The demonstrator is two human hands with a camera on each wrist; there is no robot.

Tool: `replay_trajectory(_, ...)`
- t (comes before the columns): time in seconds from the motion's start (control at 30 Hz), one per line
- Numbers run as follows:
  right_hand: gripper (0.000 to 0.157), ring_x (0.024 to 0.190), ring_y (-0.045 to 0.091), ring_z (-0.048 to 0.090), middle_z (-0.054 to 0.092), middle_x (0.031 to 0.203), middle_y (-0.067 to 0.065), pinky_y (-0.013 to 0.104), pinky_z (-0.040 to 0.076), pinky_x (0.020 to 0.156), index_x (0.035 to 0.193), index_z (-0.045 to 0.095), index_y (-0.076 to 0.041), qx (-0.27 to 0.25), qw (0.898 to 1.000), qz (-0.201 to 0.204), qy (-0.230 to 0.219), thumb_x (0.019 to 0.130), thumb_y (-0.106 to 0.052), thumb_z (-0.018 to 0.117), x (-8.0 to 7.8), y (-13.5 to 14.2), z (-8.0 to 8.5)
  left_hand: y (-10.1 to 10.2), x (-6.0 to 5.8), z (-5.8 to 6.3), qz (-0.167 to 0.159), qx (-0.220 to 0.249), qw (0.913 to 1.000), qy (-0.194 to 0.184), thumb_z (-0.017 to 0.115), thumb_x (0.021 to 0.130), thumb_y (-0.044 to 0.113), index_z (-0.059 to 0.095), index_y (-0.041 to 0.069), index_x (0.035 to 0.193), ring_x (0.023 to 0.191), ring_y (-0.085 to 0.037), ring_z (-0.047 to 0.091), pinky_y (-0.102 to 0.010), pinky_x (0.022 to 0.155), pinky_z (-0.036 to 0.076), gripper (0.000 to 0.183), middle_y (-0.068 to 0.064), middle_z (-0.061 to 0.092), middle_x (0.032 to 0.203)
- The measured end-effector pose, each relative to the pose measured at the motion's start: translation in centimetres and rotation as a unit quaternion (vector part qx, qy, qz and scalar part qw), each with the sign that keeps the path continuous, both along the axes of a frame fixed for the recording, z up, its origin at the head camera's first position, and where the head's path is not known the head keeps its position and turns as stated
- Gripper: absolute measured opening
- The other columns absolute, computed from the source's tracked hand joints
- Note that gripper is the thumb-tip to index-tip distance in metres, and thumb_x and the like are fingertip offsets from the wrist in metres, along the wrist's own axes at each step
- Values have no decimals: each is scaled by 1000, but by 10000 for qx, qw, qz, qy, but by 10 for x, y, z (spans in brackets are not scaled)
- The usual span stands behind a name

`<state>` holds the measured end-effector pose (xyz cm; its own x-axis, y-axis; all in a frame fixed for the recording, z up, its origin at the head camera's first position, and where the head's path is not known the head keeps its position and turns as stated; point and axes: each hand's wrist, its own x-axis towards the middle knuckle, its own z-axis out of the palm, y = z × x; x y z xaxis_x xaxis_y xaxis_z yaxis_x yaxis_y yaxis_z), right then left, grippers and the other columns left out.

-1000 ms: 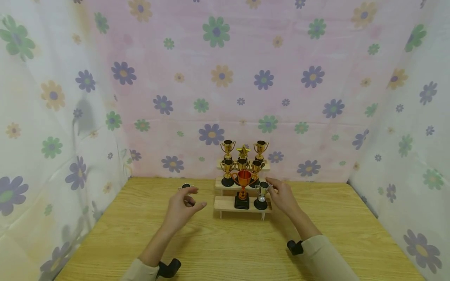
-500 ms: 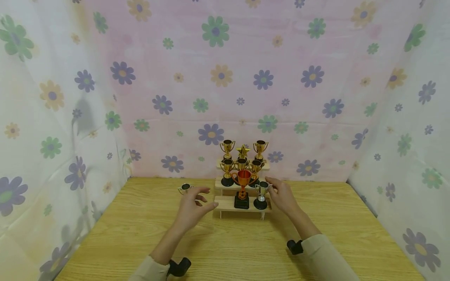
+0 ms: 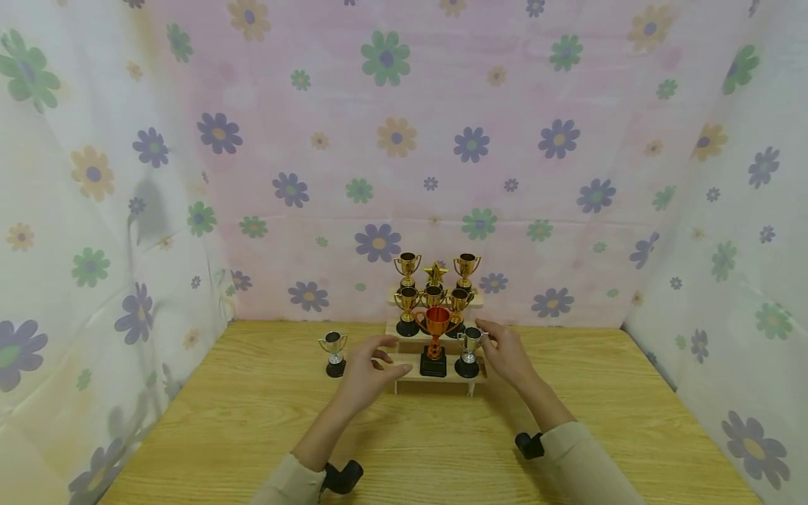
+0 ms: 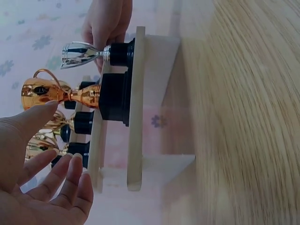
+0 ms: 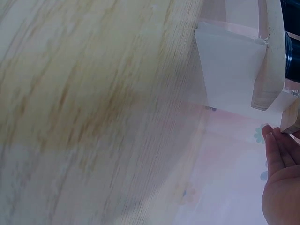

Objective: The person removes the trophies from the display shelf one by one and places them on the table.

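Note:
My left hand, fingers loosely bent and holding nothing, hovers at the left end of the lowest step of a small wooden display stand. In the left wrist view its thumb overlaps the cup of a bronze trophy standing on that step. A silver trophy with a black base stands to the bronze one's right. Beside it is my right hand, its extended fingertips right at the end of the middle step. Left of the stand, another silver trophy stands upright on the table.
Several gold trophies occupy the upper two steps, with a gold star trophy at the top centre. White supports hold up the steps. A flowered cloth hangs behind and along both sides of the wooden table.
My left hand has moved right, away from the silver trophy on the table, which now shows whole, and toward the stand. The right hand has stayed in place.

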<state>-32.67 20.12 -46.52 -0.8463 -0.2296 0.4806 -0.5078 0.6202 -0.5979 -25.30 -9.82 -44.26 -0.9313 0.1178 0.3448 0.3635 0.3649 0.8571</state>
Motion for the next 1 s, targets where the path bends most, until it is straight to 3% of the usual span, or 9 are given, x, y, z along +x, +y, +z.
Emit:
replay_trajectory(0.3, 37, 116, 45, 64, 63, 133, 29, 57, 53, 95, 133, 61, 12, -42, 9999, -5, 96, 98, 2, 54, 0, 0, -1, 19, -11, -4, -190, 193, 9996, -128, 85, 86, 23, 68, 9, 129, 92, -20, 64, -28, 74, 55, 48, -8, 66, 120)
replay_trajectory(0.5, 38, 120, 45, 62, 62, 134, 28, 58, 53, 95, 134, 61, 11, 12, 10000, -14, 62, 98, 3, 53, -1, 0, -2, 26, -15, -7, -236, 296, 9988, -308, 84, 88, 23, 67, 8, 129, 92, -20, 65, -30, 72, 56, 47, -16, 65, 125)
replay_trajectory(0.7, 37, 111, 42, 67, 63, 133, 28, 54, 55, 90, 133, 62, 11, -51, 9999, -87, 25, 98, 3, 54, -2, -1, -1, 32, -20, -9, -315, 281, 9991, -100, 83, 88, 20, 66, -1, 129, 91, -22, 65, -32, 73, 55, 49, -17, 65, 125)
replay_trajectory(1.0, 36, 114, 44, 66, 63, 132, 27, 56, 54, 92, 132, 63, 11, -44, 9999, -95, 90, 97, 2, 54, 0, -1, -1, 41, -26, -11, -331, 189, 9992, 84, 81, 90, 19, 68, 0, 124, 89, -21, 66, -31, 77, 55, 41, -14, 70, 115)
